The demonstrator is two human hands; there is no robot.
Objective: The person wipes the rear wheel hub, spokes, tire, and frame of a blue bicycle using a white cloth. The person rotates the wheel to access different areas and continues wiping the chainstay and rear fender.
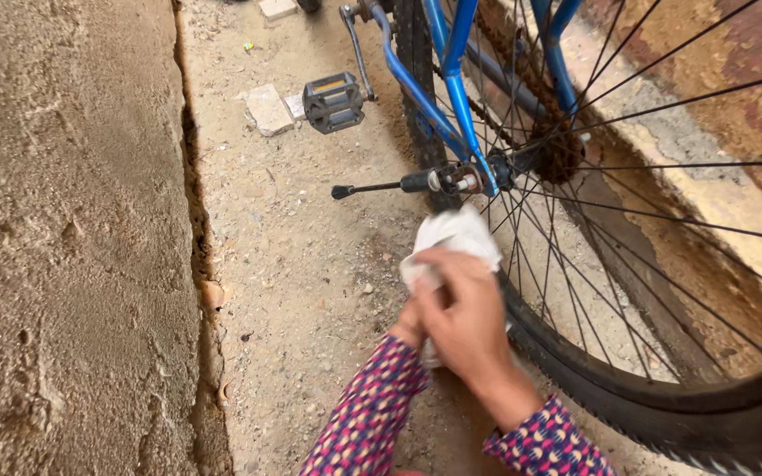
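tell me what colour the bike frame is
Blue; the bike frame shows best in the head view.

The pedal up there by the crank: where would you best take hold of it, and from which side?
Grip the pedal across its flat, blocky body, coming from the left, open-ground side. The crank arm and blue frame block the right.

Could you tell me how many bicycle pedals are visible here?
1: a black metal platform pedal hangs on its crank at upper centre, above the sandy ground. The opposite pedal may be hidden behind the blue bicycle frame.
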